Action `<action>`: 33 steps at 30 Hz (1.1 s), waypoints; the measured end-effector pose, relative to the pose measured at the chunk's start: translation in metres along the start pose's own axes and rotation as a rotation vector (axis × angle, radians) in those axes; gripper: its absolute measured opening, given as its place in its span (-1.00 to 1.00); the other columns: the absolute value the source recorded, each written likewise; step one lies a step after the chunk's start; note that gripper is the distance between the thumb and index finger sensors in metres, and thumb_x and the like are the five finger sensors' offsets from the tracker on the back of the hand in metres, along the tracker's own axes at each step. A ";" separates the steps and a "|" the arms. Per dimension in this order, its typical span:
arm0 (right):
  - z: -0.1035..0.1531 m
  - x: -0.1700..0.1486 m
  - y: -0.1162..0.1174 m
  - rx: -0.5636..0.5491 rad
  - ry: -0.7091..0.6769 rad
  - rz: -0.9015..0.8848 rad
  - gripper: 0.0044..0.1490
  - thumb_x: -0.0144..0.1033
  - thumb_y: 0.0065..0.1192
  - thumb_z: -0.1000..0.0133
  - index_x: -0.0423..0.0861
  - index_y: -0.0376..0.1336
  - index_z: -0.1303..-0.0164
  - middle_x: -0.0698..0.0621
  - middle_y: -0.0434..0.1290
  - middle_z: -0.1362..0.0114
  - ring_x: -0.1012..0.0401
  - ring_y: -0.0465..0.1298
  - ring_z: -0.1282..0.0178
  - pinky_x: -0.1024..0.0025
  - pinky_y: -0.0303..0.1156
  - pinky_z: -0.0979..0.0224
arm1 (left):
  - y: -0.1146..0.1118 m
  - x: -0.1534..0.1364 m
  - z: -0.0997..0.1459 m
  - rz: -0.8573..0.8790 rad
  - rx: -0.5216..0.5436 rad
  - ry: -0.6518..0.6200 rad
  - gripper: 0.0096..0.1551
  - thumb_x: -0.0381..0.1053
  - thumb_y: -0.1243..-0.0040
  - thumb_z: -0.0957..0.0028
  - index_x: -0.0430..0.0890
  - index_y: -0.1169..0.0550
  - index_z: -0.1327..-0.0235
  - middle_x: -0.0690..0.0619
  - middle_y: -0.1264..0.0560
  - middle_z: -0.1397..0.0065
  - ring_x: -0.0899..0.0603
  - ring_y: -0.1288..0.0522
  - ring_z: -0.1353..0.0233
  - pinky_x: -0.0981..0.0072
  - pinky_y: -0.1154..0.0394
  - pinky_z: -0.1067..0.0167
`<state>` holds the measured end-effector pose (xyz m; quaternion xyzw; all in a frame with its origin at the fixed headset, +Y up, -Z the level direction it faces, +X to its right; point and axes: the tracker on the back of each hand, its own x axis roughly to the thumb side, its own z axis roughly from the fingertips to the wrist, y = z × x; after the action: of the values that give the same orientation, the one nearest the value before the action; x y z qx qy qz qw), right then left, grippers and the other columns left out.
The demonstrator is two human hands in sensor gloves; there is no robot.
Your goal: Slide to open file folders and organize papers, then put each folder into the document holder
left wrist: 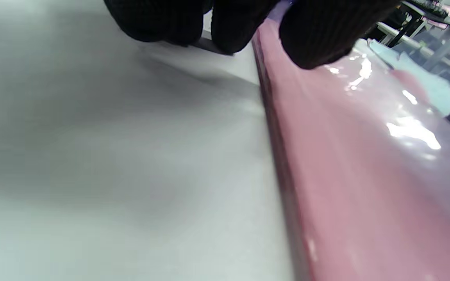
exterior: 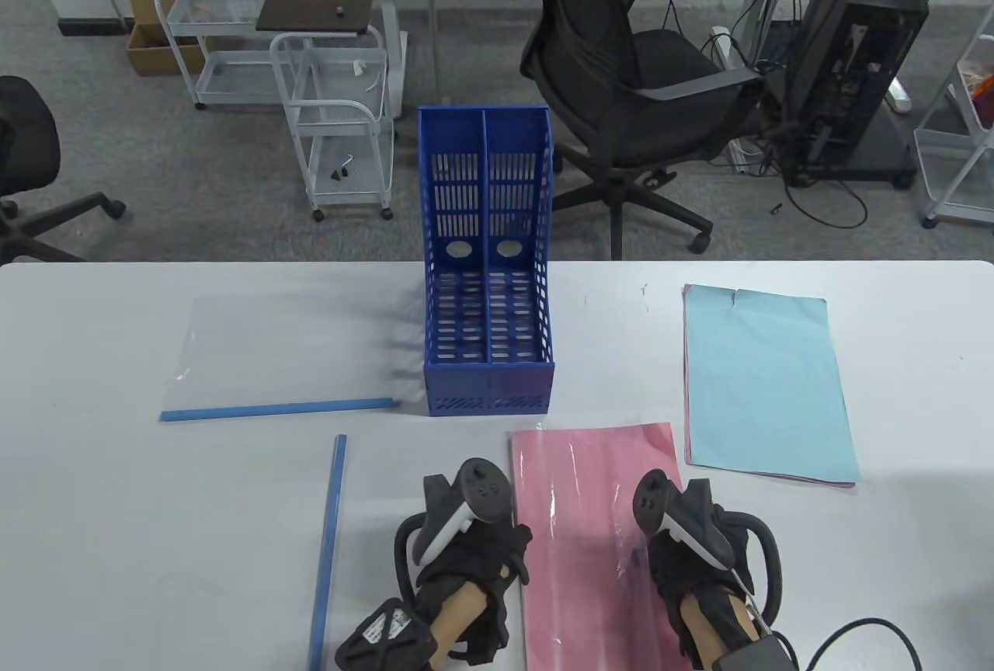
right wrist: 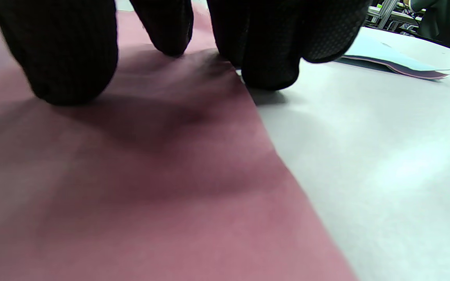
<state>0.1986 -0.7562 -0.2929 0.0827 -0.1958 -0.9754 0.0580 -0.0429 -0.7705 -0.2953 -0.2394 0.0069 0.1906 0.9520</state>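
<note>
While both hands, left hand [exterior: 474, 539] and right hand [exterior: 683, 539], press fingertips on opposite edges of the pink folder [exterior: 590, 531] lying on the tabletop [exterior: 155, 531], square papers evenly; holder [exterior: 487, 267] waits behind.

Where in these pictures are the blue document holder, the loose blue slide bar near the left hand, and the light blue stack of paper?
blue document holder [exterior: 488, 384]: table view, on its front wall.
loose blue slide bar [exterior: 328, 547]: table view, middle of its length.
light blue paper stack [exterior: 765, 384]: table view, centre of the top sheet.
</note>
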 end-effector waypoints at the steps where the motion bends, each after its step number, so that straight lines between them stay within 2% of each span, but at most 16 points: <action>1: 0.000 0.000 0.000 -0.001 0.000 0.000 0.05 0.19 0.37 0.15 0.14 0.05 -0.56 -0.16 0.13 -0.67 -0.11 0.36 -0.44 -0.16 0.24 -0.55 | -0.003 0.006 -0.002 -0.013 -0.007 0.011 -0.21 0.14 -0.32 0.01 -0.20 -0.41 -0.42 -0.15 -0.09 -0.67 -0.28 -0.32 -0.43 0.02 -0.44 -0.32; 7: 0.000 -0.001 0.000 -0.011 -0.001 0.000 0.05 0.19 0.37 0.16 0.14 0.07 -0.55 -0.15 0.14 -0.67 -0.09 0.38 -0.43 -0.15 0.25 -0.55 | -0.013 0.024 -0.009 -0.025 0.076 0.104 -0.21 0.08 -0.40 0.07 -0.26 -0.41 -0.34 -0.14 -0.09 -0.64 -0.28 -0.32 -0.39 0.05 -0.43 -0.31; 10: -0.001 -0.001 0.000 -0.017 -0.002 0.006 0.05 0.19 0.37 0.17 0.14 0.07 -0.55 -0.15 0.16 -0.66 -0.08 0.38 -0.42 -0.14 0.26 -0.55 | -0.015 0.027 -0.010 0.042 0.115 0.178 -0.13 0.15 -0.45 0.11 -0.31 -0.42 -0.32 -0.16 -0.08 -0.63 -0.29 -0.32 -0.38 0.04 -0.43 -0.30; 12: -0.001 -0.001 0.000 -0.021 -0.001 0.006 0.05 0.19 0.37 0.17 0.14 0.07 -0.55 -0.15 0.16 -0.66 -0.08 0.39 -0.42 -0.14 0.26 -0.55 | -0.015 0.032 -0.012 -0.001 0.137 0.220 -0.08 0.19 -0.45 0.13 -0.33 -0.42 -0.32 -0.19 -0.10 -0.62 -0.29 -0.34 -0.37 0.03 -0.45 -0.27; 15: 0.000 -0.001 0.001 -0.024 -0.003 0.007 0.05 0.20 0.37 0.17 0.14 0.07 -0.55 -0.15 0.16 -0.66 -0.08 0.39 -0.42 -0.14 0.26 -0.55 | -0.013 0.037 -0.015 -0.005 0.122 0.265 -0.04 0.22 -0.45 0.14 -0.35 -0.40 -0.34 -0.21 -0.09 -0.62 -0.31 -0.34 -0.38 0.00 -0.46 -0.29; 22: 0.000 -0.001 0.001 -0.030 -0.004 0.008 0.05 0.19 0.37 0.18 0.14 0.08 -0.54 -0.15 0.17 -0.66 -0.07 0.40 -0.41 -0.13 0.27 -0.54 | -0.007 0.026 -0.024 0.185 0.102 0.345 -0.05 0.17 -0.57 0.23 -0.36 -0.46 -0.25 -0.15 -0.02 -0.61 -0.28 -0.28 -0.37 0.05 -0.40 -0.30; 29: 0.000 0.000 0.001 -0.035 -0.004 0.015 0.05 0.19 0.36 0.18 0.14 0.08 -0.54 -0.15 0.17 -0.65 -0.06 0.39 -0.41 -0.13 0.27 -0.55 | -0.002 0.011 -0.023 0.291 0.094 0.309 -0.23 0.11 -0.54 0.20 -0.27 -0.53 -0.17 -0.12 -0.10 -0.59 -0.21 -0.33 -0.32 0.13 -0.44 -0.25; 31: 0.000 0.000 0.001 -0.034 -0.003 0.015 0.05 0.19 0.36 0.18 0.14 0.08 -0.54 -0.14 0.17 -0.66 -0.06 0.39 -0.41 -0.13 0.27 -0.55 | -0.001 0.004 -0.021 0.404 0.094 0.255 -0.36 0.07 -0.50 0.16 -0.24 -0.59 -0.09 -0.11 -0.20 -0.55 -0.19 -0.40 -0.27 0.14 -0.49 -0.18; 33: 0.000 0.000 0.001 -0.033 -0.003 0.018 0.05 0.20 0.35 0.18 0.14 0.07 -0.54 -0.15 0.17 -0.66 -0.06 0.39 -0.41 -0.13 0.27 -0.55 | -0.004 -0.002 -0.020 0.552 0.024 0.182 -0.48 0.08 -0.43 0.11 -0.19 -0.64 -0.01 -0.07 -0.29 -0.51 -0.15 -0.46 -0.23 0.14 -0.54 -0.13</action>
<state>0.1988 -0.7574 -0.2926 0.0785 -0.1804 -0.9781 0.0679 -0.0415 -0.7838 -0.3113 -0.2332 0.1593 0.4203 0.8623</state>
